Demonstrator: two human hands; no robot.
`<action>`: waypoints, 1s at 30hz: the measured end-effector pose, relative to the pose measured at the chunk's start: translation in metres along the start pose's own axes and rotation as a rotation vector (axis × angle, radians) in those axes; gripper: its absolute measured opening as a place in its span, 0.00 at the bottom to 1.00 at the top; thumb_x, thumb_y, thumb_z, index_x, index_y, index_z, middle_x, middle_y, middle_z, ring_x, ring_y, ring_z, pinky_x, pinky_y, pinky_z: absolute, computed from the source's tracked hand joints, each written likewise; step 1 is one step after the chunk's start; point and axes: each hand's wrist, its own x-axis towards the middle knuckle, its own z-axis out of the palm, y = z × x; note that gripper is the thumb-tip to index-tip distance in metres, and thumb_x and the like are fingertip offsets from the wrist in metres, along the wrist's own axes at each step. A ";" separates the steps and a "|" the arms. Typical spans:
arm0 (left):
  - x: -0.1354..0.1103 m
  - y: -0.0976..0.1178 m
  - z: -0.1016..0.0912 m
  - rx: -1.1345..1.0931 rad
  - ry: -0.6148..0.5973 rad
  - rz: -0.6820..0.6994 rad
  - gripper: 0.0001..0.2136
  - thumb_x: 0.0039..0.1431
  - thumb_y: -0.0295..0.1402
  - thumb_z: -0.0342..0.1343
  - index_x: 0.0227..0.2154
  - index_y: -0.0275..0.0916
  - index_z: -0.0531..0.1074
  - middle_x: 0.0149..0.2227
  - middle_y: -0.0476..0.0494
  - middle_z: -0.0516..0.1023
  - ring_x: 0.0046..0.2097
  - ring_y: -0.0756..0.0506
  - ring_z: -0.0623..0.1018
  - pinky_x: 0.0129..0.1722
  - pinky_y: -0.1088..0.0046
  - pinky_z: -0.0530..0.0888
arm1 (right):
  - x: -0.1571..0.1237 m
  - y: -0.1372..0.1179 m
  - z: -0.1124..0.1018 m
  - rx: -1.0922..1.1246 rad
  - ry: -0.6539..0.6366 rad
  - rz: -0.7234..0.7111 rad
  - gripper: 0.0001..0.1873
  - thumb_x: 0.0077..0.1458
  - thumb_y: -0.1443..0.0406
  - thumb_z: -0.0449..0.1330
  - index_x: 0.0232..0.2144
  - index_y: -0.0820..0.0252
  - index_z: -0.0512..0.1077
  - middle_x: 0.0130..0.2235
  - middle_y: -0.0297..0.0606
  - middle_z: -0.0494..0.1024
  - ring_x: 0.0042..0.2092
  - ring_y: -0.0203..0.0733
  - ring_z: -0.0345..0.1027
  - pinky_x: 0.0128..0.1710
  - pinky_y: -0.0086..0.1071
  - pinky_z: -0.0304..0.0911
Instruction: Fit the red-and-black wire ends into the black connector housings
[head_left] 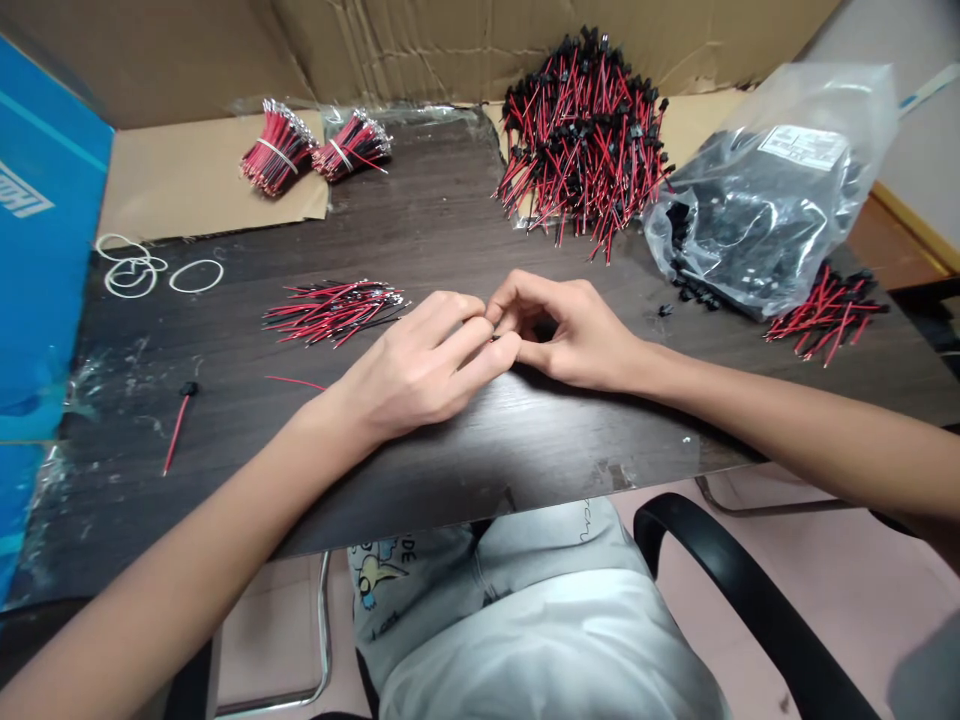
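Observation:
My left hand [420,365] and my right hand [566,330] meet at the middle of the dark wooden table [420,230]. Their fingertips are pinched together around something small that the fingers hide. Just left of my left hand lies a loose bunch of red and black wires [330,310]. A single red wire with a black connector [178,425] lies further left, near a stray red wire [292,382].
A big heap of connector wires [585,140] sits at the back. A clear plastic bag of black parts [765,200] lies at the right, beside more wires [825,315]. Two banded wire bundles [311,150] and white rubber bands [157,270] lie at the back left. A black chair arm [720,570] is below.

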 end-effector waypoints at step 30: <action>0.007 0.014 0.002 -0.035 0.110 -0.205 0.09 0.65 0.20 0.55 0.42 0.40 0.74 0.37 0.45 0.82 0.42 0.46 0.82 0.42 0.68 0.77 | 0.005 0.003 -0.001 0.328 -0.068 0.203 0.22 0.52 0.60 0.76 0.39 0.57 0.67 0.29 0.28 0.74 0.30 0.33 0.66 0.31 0.29 0.60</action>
